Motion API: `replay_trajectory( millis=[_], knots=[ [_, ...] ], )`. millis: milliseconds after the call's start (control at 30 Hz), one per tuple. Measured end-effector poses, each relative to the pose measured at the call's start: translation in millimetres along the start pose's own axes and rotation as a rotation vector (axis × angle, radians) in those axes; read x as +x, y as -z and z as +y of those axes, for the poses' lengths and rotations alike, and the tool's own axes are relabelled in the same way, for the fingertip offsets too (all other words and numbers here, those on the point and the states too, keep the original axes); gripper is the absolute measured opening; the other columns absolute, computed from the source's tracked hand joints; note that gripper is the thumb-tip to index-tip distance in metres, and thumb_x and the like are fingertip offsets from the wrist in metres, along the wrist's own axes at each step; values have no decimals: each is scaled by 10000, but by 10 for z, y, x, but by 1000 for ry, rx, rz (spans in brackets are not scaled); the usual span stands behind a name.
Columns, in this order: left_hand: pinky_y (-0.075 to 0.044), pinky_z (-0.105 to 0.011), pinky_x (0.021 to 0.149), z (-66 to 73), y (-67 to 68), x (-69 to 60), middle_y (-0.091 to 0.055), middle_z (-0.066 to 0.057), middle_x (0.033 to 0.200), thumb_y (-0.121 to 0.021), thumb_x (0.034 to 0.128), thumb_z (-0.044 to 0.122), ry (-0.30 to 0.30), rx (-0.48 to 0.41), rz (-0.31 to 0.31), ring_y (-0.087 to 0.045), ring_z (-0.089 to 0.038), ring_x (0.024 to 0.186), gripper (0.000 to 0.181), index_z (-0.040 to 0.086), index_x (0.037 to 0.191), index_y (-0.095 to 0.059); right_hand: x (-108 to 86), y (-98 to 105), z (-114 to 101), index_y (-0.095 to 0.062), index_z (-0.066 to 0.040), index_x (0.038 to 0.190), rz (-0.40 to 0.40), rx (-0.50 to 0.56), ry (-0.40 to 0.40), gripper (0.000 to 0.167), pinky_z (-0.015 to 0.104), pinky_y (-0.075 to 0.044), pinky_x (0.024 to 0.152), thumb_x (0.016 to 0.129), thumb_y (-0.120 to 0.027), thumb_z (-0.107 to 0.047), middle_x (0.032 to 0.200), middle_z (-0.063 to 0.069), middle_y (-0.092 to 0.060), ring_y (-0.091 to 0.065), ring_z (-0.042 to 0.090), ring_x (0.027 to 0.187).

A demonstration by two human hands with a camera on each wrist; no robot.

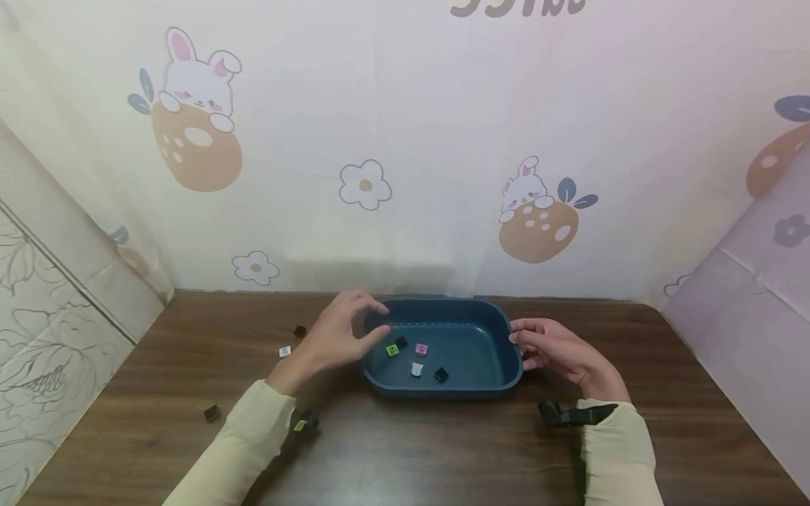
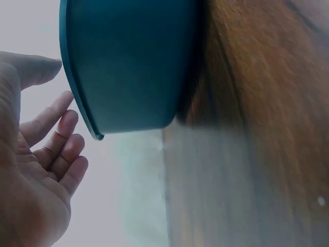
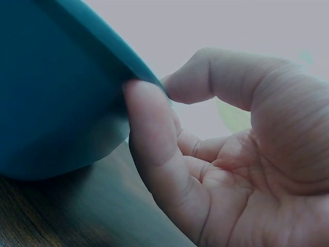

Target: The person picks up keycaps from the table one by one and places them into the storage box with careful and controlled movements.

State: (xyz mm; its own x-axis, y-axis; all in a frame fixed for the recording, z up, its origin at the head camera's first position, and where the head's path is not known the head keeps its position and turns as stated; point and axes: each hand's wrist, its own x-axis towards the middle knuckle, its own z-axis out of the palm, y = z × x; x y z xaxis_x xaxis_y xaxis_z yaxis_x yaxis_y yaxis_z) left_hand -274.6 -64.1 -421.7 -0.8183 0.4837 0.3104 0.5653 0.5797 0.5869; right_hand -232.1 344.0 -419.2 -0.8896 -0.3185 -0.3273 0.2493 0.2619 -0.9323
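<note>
A dark blue rectangular basin (image 1: pixel 443 395) with rounded corners stands on the table near the wall. Inside lie several small square pieces, among them a green one (image 1: pixel 392 350), a pink one (image 1: pixel 421 349), a white one (image 1: pixel 417 369) and a black one (image 1: pixel 441 374). My left hand (image 1: pixel 342 334) is at the basin's left end, thumb and fingers spread apart beside the rim; the left wrist view shows no grip. On the right end, my right hand (image 1: pixel 557 351) pinches the rim between thumb and a finger (image 3: pixel 151 121).
Left of the basin, a black piece (image 1: pixel 300 330), a white piece (image 1: pixel 285 351) and another black piece (image 1: pixel 211 412) lie on the brown wooden table (image 1: pixel 405 450). A printed wall covering (image 1: pixel 436 105) rises behind the table. Black camera mounts (image 1: pixel 572 414) sit at the wrists.
</note>
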Motion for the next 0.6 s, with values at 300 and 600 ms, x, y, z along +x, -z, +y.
replay_trajectory(
  millis=[300, 600],
  knots=[
    [-516, -520, 1118, -115, 79, -96, -706, -12, 1272, -771, 948, 335, 14, 5, 21, -595, -247, 1280, 331, 153, 1224, -746, -5, 15, 30, -569, -3, 1244, -8, -2, 1, 222, 255, -644, 765, 1079, -556, -152, 887, -44, -660, -669, 71, 755],
    [-528, -537, 1099, -206, 147, -187, -706, -9, 1272, -769, 947, 342, 65, 5, 29, -592, -243, 1263, 333, 177, 1235, -737, 12, 22, 16, -567, -6, 1250, -23, 3, 10, 223, 255, -645, 757, 1080, -556, -149, 909, -45, -670, -679, 65, 771]
  ],
)
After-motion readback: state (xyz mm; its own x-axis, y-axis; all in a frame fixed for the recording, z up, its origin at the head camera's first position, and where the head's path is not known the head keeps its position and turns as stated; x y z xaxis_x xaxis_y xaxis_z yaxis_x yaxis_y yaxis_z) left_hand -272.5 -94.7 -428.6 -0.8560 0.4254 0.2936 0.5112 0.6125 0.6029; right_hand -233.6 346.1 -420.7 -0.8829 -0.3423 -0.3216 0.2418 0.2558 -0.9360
